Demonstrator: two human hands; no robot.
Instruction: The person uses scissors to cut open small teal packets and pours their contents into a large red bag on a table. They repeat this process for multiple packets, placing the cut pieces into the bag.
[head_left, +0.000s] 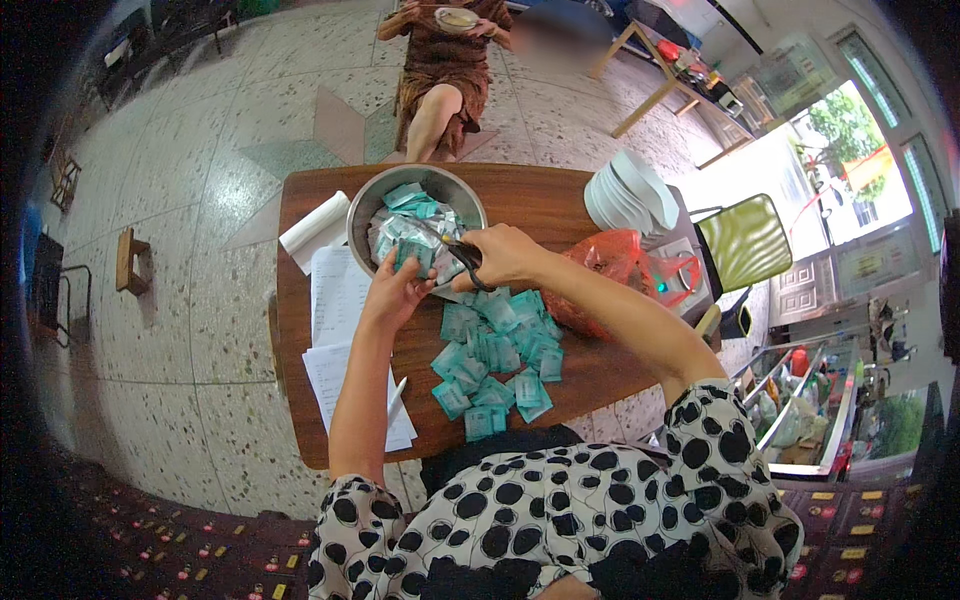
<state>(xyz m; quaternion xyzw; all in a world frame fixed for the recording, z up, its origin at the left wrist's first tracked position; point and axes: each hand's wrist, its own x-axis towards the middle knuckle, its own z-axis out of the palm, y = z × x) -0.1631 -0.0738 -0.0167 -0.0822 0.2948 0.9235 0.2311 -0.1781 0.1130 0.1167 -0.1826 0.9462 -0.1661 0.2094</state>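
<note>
Over the near rim of a steel bowl (365, 191), my left hand (395, 291) pinches a small teal sachet (413, 257). My right hand (499, 255) has its fingers through the dark handles of a pair of scissors (466, 255). The scissor blades point left, just above the sachet in my left hand; whether they touch it I cannot tell. Many teal and silvery-white packet pieces (409, 201) fill the bowl. Closer to my body, a loose pile of teal sachets (499, 349) lies on the brown wooden table (525, 199).
Left of the bowl are a white roll (319, 225) and printed papers (334, 300) with a white pen (397, 397). To the right stand stacked white bowls (626, 191) and a red plastic bag (600, 259). Across the table a person (450, 67) sits holding a bowl. A green-backed chair (746, 244) is at right.
</note>
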